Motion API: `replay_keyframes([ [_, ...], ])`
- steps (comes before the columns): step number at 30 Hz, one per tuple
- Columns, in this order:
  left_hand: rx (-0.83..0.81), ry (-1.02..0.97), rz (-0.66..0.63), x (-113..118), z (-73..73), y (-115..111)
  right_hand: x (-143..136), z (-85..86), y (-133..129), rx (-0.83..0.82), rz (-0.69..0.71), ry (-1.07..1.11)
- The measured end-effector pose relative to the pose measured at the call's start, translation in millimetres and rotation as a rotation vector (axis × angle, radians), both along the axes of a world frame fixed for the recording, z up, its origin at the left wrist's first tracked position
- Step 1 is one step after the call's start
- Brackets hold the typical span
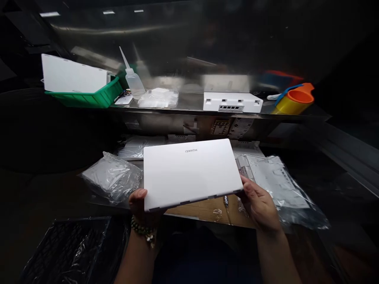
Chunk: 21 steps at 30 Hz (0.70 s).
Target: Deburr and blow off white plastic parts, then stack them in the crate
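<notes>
A flat white panel (192, 173) with upside-down HUAWEI lettering is held up over the workbench, tilted slightly, its right side higher. My left hand (140, 203) grips its lower left corner, the thumb at the edge and the other fingers hidden beneath. At the lower right corner my right hand (259, 201) is closed on the same panel, thumb near the edge. Behind and below the panel lies a brown cardboard sheet (204, 211), with a screwdriver-like tool (226, 203) and small clear pieces (217, 214) on it.
Plastic-wrapped white parts lie left (112, 175) and right (284, 185). The upper shelf (186, 110) holds a green bin (89, 96), a squeeze bottle (134, 83), a white device (232, 102) and an orange-yellow cup (296, 100). A black crate (68, 248) is at the lower left.
</notes>
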<state>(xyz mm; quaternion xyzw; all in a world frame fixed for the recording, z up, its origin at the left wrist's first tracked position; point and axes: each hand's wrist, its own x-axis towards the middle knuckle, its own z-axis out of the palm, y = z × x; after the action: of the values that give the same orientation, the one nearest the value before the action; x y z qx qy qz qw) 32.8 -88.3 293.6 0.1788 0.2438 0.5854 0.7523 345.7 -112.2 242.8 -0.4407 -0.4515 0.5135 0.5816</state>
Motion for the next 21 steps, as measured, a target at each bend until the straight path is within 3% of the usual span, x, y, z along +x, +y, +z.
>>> replay_keyframes([
  [8, 0.231, -0.111, -0.122, -13.0, -26.4, 8.5, -3.1, 1.7, -15.8, -0.032, -0.019, -0.015],
  [21, 0.065, 0.153, 0.089, -24.0, -52.6, 2.9, -1.3, 1.3, -17.6, -0.028, 0.037, -0.014],
])
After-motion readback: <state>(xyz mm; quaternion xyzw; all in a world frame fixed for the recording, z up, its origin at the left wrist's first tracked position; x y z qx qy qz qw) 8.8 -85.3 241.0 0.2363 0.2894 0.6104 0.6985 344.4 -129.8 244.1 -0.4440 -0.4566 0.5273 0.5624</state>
